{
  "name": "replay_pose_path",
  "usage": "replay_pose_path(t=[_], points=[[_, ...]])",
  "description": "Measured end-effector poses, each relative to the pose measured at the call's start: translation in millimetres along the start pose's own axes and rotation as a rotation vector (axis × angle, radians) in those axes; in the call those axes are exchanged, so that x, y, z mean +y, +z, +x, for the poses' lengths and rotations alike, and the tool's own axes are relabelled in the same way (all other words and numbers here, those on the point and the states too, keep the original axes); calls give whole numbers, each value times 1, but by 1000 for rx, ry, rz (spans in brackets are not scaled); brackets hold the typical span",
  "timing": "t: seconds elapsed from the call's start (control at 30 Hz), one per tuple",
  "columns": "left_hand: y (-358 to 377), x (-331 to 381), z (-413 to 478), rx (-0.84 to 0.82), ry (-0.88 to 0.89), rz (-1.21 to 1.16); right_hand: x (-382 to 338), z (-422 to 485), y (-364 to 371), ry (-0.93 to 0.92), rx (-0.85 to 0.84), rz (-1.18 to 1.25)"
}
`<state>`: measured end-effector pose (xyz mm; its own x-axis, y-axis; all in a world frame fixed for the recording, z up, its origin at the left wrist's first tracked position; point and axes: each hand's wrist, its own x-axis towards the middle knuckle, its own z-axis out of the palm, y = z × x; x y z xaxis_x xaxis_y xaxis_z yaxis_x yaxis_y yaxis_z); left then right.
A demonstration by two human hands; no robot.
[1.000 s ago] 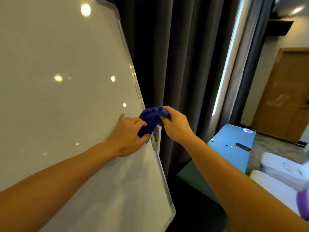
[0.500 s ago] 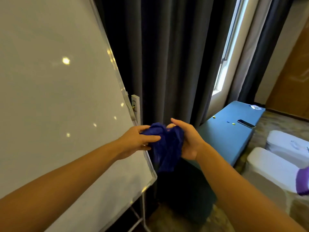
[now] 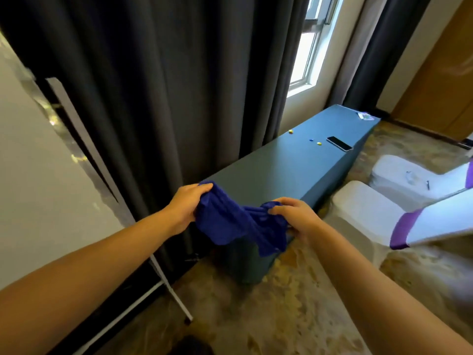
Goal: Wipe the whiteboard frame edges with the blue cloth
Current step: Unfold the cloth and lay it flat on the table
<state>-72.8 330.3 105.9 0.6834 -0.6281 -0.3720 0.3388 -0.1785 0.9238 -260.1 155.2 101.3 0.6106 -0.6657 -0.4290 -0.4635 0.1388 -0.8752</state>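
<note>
The blue cloth [image 3: 238, 224] hangs stretched between both hands, in the air to the right of the whiteboard. My left hand [image 3: 186, 206] grips its left end and my right hand [image 3: 294, 216] grips its right end. The whiteboard [image 3: 38, 180] fills the left side, with its silver frame edge [image 3: 76, 152] slanting down toward my left forearm. Neither hand touches the board or its frame. The cloth's lower folds droop below my hands.
Dark curtains [image 3: 166, 85] hang behind the board. A blue covered table [image 3: 268, 172] holds a phone [image 3: 339, 143] and small coloured bits. White covered chairs [image 3: 371, 216] with purple bands stand at right. The board's stand legs [image 3: 169, 283] rest on patterned carpet.
Both hands came off the whiteboard's right frame edge with the cloth, moved right and down, and pulled the cloth apart between them. The view swung right and downward.
</note>
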Motion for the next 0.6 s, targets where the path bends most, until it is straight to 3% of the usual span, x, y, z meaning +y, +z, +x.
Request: replay_pose_path(t=[0.07,0.17,0.33,0.4,0.5,0.53,0.6], points=[[12,-7,28,77,134,296,11,23,-27,-32,88,-80],[20,-16,72,96,345,556,19,64,-56,-75,189,-172],[31,-30,152,-51,645,925,0,147,-84,-57,144,-25],[30,-33,183,-149,579,1103,-21,182,-92,-34,104,33],[44,-24,216,-376,184,1355,-54,225,-99,-78,-90,-16],[56,-19,226,-406,127,1324,-65,237,-98,-90,-192,-63],[91,-8,246,-367,115,979,-89,261,-95,-102,-442,-201]])
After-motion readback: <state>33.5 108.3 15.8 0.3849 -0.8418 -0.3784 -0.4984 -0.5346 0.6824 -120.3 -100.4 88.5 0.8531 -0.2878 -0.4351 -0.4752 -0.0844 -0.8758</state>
